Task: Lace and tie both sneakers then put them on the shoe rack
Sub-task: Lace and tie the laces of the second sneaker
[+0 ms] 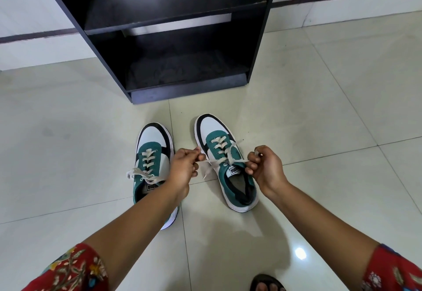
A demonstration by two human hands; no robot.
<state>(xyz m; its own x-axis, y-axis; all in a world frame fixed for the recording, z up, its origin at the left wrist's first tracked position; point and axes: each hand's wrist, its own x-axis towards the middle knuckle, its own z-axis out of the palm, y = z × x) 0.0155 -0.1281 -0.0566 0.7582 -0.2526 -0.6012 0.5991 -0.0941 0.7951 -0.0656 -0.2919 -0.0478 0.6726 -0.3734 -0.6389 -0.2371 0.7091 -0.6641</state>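
Note:
Two green, white and black sneakers stand side by side on the tiled floor, toes pointing at the rack. The left sneaker (152, 153) is laced, with a bow of off-white lace lying across its tongue; my left forearm covers its heel. The right sneaker (225, 165) is laced up to the top eyelets. My left hand (183, 167) pinches one end of the right sneaker's lace (225, 159), and my right hand (265, 167) pinches the other end. The lace is pulled taut sideways between both hands, crossed over the tongue.
A black shoe rack (258, 46) with open shelves stands on the floor just beyond the sneakers, against a pale wall. A dark cloth lies on its bottom shelf (182, 71). My sandalled foot (267, 284) shows at the bottom edge. Pale floor tiles surround the shoes.

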